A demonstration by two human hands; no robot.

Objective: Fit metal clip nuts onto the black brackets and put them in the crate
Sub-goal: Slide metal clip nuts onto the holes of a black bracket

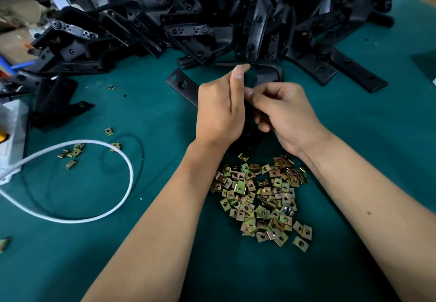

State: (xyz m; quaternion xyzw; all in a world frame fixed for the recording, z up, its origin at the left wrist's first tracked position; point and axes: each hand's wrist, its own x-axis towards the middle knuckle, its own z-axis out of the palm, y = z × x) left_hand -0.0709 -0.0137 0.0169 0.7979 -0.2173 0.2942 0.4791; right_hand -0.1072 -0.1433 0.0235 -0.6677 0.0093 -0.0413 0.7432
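Observation:
A black bracket lies slanted at the table's middle, its flat end with two holes poking out to the left of my hands. My left hand grips it with the thumb up and the fingers curled round it. My right hand meets it from the right, fingertips curled at the bracket; whether they pinch a clip nut is hidden. A heap of brass-coloured clip nuts lies on the green mat between my forearms. No crate is in view.
A big pile of black brackets fills the back of the table. A white cable loops at the left beside a white box. A few stray clip nuts lie inside the loop.

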